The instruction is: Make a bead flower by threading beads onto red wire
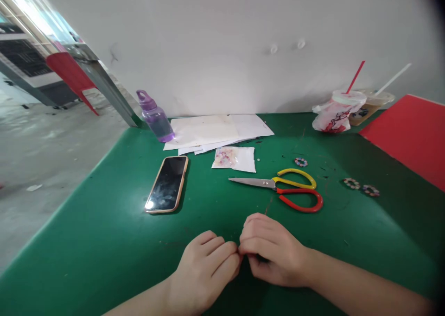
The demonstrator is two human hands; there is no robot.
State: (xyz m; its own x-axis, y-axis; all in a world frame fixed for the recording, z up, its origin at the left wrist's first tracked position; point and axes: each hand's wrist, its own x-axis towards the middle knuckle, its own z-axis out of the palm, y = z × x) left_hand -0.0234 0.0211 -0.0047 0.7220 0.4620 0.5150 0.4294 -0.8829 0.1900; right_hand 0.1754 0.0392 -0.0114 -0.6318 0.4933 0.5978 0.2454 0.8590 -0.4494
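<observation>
My left hand (206, 272) and my right hand (274, 253) meet fingertip to fingertip low over the green table (114, 232). Both are closed with bent fingers, and whatever they pinch is hidden or too small to make out. Just beyond my right hand lie scissors (267, 183) with one yellow and one red handle, blades to the left. Behind them is a small clear packet of pastel beads (227, 158). A ring of beads (301, 162) rests past the scissors' handles. Two more bead rings, one paler (352, 183) and one darker (371, 190), lie farther right.
A phone (167, 184) lies at left, with a purple bottle (155, 116) behind it. White paper sheets (215, 129) lie along the wall. Two drink cups, one bagged (335, 114) and one brown (363, 112), stand back right beside a red board (410, 135).
</observation>
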